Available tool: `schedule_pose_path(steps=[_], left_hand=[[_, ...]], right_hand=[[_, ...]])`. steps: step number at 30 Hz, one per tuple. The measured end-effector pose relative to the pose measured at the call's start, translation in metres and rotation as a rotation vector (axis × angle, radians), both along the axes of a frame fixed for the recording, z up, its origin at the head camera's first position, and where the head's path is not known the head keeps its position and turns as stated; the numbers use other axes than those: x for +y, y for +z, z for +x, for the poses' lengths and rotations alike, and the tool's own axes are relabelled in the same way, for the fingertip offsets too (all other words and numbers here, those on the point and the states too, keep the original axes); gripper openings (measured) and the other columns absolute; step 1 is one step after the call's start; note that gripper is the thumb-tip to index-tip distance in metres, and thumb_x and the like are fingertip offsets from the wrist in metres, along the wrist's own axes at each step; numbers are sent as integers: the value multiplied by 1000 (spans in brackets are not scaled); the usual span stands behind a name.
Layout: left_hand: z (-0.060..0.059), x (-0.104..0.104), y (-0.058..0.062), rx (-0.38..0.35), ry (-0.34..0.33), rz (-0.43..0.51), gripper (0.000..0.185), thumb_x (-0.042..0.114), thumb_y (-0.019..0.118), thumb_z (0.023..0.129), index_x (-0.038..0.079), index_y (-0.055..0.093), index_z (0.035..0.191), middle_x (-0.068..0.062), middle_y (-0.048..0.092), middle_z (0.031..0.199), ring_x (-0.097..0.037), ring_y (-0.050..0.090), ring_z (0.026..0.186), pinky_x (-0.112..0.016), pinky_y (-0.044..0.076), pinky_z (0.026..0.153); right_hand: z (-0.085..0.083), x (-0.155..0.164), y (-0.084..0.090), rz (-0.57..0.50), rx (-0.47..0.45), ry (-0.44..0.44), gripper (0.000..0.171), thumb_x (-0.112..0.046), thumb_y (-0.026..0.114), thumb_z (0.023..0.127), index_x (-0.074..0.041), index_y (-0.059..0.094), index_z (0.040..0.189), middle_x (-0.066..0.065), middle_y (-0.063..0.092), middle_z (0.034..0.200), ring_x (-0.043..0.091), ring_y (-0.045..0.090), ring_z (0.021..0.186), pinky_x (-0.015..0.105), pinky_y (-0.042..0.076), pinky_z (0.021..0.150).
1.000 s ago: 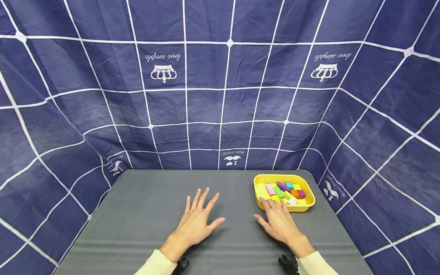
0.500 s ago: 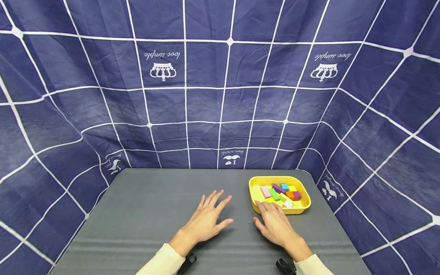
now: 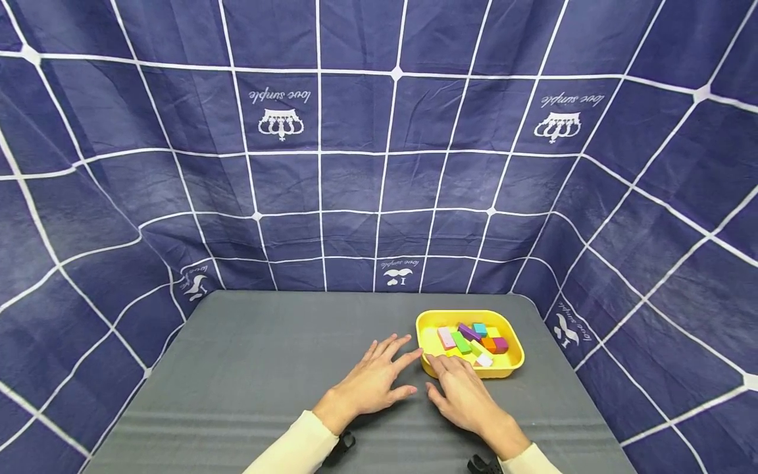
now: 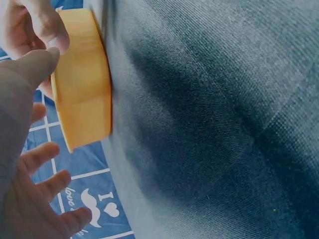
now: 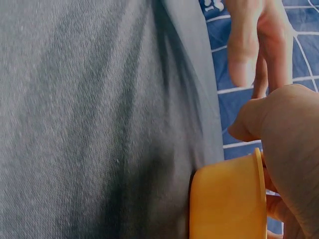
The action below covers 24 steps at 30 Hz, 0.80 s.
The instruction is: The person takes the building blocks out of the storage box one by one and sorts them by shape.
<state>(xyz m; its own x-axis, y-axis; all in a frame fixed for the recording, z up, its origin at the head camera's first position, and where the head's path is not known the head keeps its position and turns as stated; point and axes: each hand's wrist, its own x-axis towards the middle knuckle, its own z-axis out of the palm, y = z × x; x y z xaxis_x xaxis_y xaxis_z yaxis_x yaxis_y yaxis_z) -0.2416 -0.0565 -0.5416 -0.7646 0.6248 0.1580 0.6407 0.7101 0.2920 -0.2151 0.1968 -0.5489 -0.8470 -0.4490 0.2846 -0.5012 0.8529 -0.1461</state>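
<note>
In the head view, your yellow tray [image 3: 497, 372] sat right of centre on the grey table [image 3: 296, 349]. Loose blocks [image 3: 461, 342] lay jumbled in it: pink, green, purple, blue, yellow, orange, magenta and white. Blue cloth [image 3: 349, 131] with white grid lines hung behind the table and at both sides. Your left hand [image 3: 373, 378] held nothing, its fingers spread and its thumb apart; the index tip reached the tray's left edge, though I cannot tell whether it touched. Your right hand [image 3: 464, 395] lay with relaxed fingers over the tray's near rim, toward the left corner, its thumb outside.

In the left wrist view, you saw the tray's outer wall, its base flat on the table, the cloth beyond. Your left fingers stood well apart from one another.

In the right wrist view, your right fingers reached past the tray's rim, the thumb clear of its wall. Your left hand was near, its thumb and fingers loosely extended.
</note>
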Motion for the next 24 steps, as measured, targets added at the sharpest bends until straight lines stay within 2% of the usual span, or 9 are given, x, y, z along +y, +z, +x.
schedule_pose_path(steps=[6, 11, 18, 24], left_hand=[[-3, -1, -2, 30, -17, -39, 70, 53, 74, 113, 35, 51, 177, -4, 40, 189, -40, 40, 176, -71, 41, 135], [-5, -3, -3, 26, -13, -48, 65, 50, 75, 114, 35, 55, 173, -3, 41, 189, -40, 43, 175, -70, 41, 136], [-5, -13, -3, 8, 6, -11, 56, 44, 78, 113, 36, 61, 165, -4, 48, 185, -40, 52, 169, -69, 47, 133], [-4, -24, -2, 10, 5, 19, 49, 42, 79, 113, 30, 65, 159, -8, 50, 183, -44, 55, 165, -70, 48, 131]], right_hand=[[2, -6, -2, 3, 9, 47, 56, -24, 85, 103, -2, 72, 153, 4, 80, 138, 26, 75, 127, 60, 57, 119], [3, -7, -2, 11, 24, 63, 55, -26, 85, 103, -6, 73, 153, 1, 80, 137, 24, 75, 126, 59, 58, 118], [4, -13, 0, -11, 53, 95, 51, -26, 90, 100, -12, 77, 147, -3, 81, 131, 22, 75, 120, 60, 58, 117], [2, -13, 2, -33, 47, 85, 48, -30, 92, 99, -16, 80, 144, -3, 81, 134, 22, 76, 123, 58, 57, 120]])
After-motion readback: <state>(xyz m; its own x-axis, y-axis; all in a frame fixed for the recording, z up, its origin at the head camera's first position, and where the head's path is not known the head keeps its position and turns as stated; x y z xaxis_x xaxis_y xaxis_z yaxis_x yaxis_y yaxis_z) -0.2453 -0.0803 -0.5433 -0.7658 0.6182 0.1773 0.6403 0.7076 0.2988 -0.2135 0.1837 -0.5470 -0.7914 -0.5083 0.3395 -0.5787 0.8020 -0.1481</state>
